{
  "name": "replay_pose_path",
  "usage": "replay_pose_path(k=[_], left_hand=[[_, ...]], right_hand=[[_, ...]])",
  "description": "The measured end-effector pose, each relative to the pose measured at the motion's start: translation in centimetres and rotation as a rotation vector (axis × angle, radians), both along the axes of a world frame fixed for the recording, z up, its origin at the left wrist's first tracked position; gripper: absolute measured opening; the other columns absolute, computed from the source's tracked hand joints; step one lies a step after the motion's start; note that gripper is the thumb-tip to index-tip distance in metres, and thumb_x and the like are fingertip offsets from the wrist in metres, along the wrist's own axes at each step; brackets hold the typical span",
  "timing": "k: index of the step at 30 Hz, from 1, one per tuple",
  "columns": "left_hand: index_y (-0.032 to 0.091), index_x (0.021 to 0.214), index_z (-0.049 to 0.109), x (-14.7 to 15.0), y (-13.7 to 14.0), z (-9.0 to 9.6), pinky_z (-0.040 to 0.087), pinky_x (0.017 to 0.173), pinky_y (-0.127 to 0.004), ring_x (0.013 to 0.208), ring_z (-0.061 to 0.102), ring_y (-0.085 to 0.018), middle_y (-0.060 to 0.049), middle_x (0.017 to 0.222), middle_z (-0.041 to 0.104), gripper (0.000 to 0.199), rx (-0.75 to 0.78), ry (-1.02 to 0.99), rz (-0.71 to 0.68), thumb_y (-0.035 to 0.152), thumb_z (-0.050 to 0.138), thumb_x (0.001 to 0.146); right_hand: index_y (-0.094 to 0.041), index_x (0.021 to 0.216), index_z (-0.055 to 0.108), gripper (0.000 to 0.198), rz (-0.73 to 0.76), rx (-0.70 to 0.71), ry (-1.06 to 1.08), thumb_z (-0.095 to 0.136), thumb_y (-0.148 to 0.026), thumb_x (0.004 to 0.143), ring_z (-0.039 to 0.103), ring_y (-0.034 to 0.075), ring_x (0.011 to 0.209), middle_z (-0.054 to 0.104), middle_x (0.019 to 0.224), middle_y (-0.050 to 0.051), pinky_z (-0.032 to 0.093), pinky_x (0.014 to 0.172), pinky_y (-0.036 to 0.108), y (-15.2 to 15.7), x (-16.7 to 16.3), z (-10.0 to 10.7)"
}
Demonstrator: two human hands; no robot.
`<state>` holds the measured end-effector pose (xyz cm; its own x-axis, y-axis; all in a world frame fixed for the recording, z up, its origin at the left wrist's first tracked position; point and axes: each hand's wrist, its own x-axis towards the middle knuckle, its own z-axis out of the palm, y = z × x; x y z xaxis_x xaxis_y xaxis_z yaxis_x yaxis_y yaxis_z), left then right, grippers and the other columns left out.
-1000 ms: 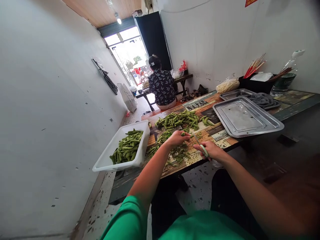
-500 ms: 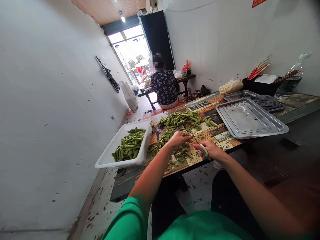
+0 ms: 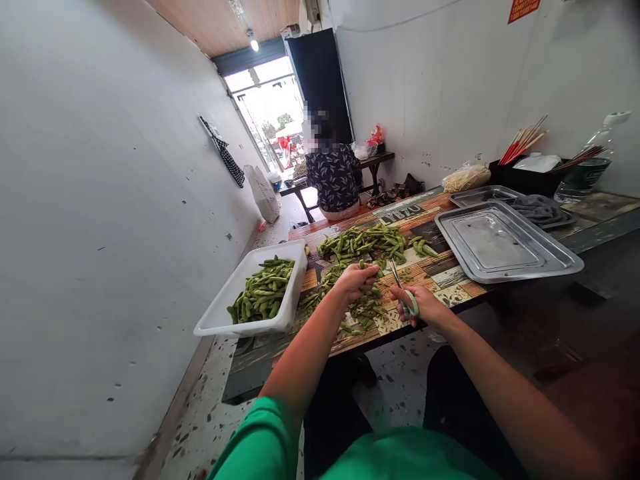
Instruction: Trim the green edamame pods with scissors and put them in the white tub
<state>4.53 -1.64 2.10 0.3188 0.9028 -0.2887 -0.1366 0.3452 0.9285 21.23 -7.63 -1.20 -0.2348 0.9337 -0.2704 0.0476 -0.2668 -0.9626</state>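
My left hand [image 3: 358,281] pinches a green edamame pod [image 3: 379,272] above the table. In my right hand [image 3: 419,305] is a pair of scissors [image 3: 411,303] with pale green handles, fingers through the loops. Its blades point up and away, a little apart from the pod. Beyond both hands lies a heap of edamame pods [image 3: 363,241], with a few more pods [image 3: 423,247] to its right. Trimmed bits and stems [image 3: 367,313] are scattered beneath my hands. On the left, a white plastic tub [image 3: 215,321] holds many pods.
A metal tray [image 3: 505,237] lies on the patterned table [image 3: 453,279] at right. Behind it are a grey cloth [image 3: 537,208], a black box [image 3: 525,178] of skewers and a water bottle [image 3: 583,175]. Another person [image 3: 333,177] sits further back, facing away.
The scissors have drawn back from the pod, and their blades now point more upright. My left hand has shifted slightly and turned. The whole view has moved a little.
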Motion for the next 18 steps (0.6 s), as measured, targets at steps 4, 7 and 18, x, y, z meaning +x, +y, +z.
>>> replay_pose_path(k=[4,7,18], left_hand=[[0.013,0.064,0.047,0.9,-0.8,0.0,0.015,0.037,-0.015,0.039,0.034,0.0,0.002,0.053,0.052,0.035,0.055,0.022,0.129,0.026,0.079,0.056],[0.013,0.066,0.049,1.5,-1.3,-0.4,0.017,0.038,-0.016,0.04,0.037,-0.001,0.0,0.056,0.056,0.033,0.11,0.038,0.178,0.028,0.076,0.058],[0.016,0.067,0.044,2.2,-2.2,-1.2,0.021,0.041,-0.019,0.04,0.039,-0.004,0.007,0.045,0.046,0.039,0.199,-0.02,0.314,0.034,0.077,0.056]], right_hand=[[-0.015,0.076,0.057,0.046,-0.011,0.031,0.05,0.068,-0.059,0.067,0.053,0.01,0.04,0.055,0.051,-0.002,0.037,0.027,0.018,-0.6,-0.7,0.2],[-0.016,0.071,0.054,0.045,-0.019,0.064,0.048,0.068,-0.058,0.067,0.052,0.01,0.039,0.053,0.05,-0.003,0.037,0.027,0.018,-0.6,-1.1,0.3],[-0.016,0.077,0.056,0.044,-0.023,0.044,0.051,0.069,-0.057,0.067,0.054,0.011,0.043,0.054,0.051,-0.002,0.038,0.029,0.019,-0.5,-0.8,0.7]])
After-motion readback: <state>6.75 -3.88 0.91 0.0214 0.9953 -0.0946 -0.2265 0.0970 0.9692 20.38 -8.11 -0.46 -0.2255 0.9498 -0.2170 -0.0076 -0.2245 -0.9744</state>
